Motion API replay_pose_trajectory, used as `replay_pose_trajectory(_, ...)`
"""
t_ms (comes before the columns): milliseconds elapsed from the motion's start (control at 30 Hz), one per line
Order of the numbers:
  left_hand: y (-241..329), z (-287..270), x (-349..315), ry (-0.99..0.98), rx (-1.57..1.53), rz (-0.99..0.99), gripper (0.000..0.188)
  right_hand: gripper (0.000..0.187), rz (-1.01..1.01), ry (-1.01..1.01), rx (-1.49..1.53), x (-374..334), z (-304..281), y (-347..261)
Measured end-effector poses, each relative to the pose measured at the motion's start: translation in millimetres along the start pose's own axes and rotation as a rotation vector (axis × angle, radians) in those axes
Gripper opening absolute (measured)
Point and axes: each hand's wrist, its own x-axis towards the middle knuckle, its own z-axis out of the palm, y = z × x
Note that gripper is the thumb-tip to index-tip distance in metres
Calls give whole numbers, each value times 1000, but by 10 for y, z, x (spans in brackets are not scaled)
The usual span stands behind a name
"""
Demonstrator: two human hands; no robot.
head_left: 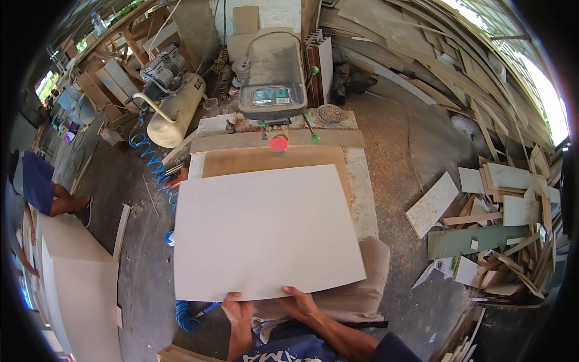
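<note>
A large white rectangular board (265, 232) spans the middle of the head view, over the near part of a machine's work table. My left hand (237, 308) grips its near edge, thumb on top and the fingers hidden beneath. Just to the right, my right hand (300, 303) holds the same edge, its thumb also on the upper face. Beyond the board stands a drill press (271, 75) with a dark, dusty housing and a round red part (278, 143) at its front. A wooden fence (319, 140) crosses the table below the machine head.
At far left, a cream air compressor (178, 114) trails a coiled blue hose (151, 157). Board offcuts (512, 211) lie heaped at right, below leaning sheets (434, 48). Another person (39, 181) is at the left beside a pale panel (84, 289). Sawdust covers the floor at right.
</note>
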Motion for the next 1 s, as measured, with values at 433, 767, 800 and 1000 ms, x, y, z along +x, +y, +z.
replay_pose_trajectory(433, 612, -505, 638, -155, 63, 198, 62, 38, -247, 319, 41, -155, -257, -358)
replay_pose_trajectory(767, 553, -450, 1110, 105, 59, 264, 57, 46, 34, 337, -282, 59, -298, -580)
replay_pose_trajectory(800, 548, -385, 1144, 156, 83, 285, 55, 45, 24, 327, -294, 82, -277, -591)
replay_pose_trajectory(1000, 680, -276, 1404, 320, 185, 213, 45, 44, -37, 263, -257, 309, -261, -548)
